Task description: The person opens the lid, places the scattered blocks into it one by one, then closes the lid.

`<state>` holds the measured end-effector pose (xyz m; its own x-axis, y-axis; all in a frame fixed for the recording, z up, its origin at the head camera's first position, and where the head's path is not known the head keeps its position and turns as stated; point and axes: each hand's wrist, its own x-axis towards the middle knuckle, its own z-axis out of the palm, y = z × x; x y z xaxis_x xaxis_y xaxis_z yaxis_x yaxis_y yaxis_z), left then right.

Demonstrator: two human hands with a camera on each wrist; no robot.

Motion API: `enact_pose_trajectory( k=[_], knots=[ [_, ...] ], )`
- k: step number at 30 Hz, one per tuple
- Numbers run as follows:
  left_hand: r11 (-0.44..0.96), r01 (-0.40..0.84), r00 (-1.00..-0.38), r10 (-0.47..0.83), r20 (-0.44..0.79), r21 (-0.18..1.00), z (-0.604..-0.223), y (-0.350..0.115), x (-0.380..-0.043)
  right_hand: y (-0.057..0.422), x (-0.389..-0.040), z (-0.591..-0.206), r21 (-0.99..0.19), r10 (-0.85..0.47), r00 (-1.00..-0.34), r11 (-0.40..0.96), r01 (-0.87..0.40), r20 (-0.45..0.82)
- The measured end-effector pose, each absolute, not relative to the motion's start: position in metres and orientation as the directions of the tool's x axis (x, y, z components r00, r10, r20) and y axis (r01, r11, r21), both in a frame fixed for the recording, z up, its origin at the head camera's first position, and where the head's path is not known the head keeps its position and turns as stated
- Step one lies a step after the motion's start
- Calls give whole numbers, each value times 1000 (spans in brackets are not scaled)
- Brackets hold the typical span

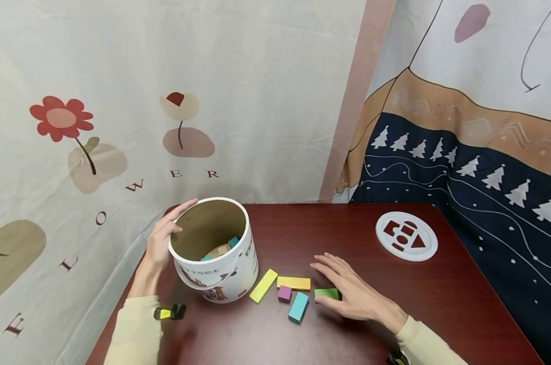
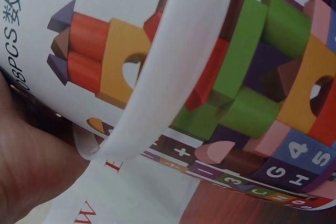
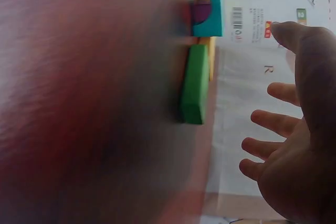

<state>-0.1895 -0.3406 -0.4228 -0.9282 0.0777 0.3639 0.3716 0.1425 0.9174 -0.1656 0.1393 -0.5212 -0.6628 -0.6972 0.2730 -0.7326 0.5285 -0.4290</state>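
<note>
My left hand [image 1: 158, 246] is at the left side of a white bucket [image 1: 239, 274], holding its rim, with the thumb over the edge and the fingers along the outside. Wooden blocks [image 1: 220, 250] lie in the bottom of the bucket. My right hand [image 1: 355, 294] hovers with spread fingers over a green block [image 3: 195, 85], holding nothing. Just left of it lie a blue block with a curved cutout [image 3: 212, 3], a purple block [image 1: 284, 294], an orange block [image 1: 294, 283] and a yellow block [image 1: 263, 286].
The bucket's pale plastic handle [image 2: 173, 61] hangs down its printed front. A white lid with shaped holes [image 1: 406, 236] lies at the back right of the dark red table [image 1: 339, 223]. Printed cloth [image 1: 266, 101] hangs behind the table.
</note>
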Motion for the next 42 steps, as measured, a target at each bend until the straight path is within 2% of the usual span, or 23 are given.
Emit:
enact_pose_trajectory(
  k=[8,18,42],
  knots=[
    [141,367,-930,73,360,920,-423,-340,-189,154,-163,-537,-360,-718,-629,526,-771,297],
    [136,368,-930,69,362,920,-423,-342,-190,157,-164,-545,-308,-725,-619,540,-783,301],
    [158,356,-935,59,351,921,-425,-342,-191,152,-169,-549,-301,-760,-588,513,-804,276]
  ],
)
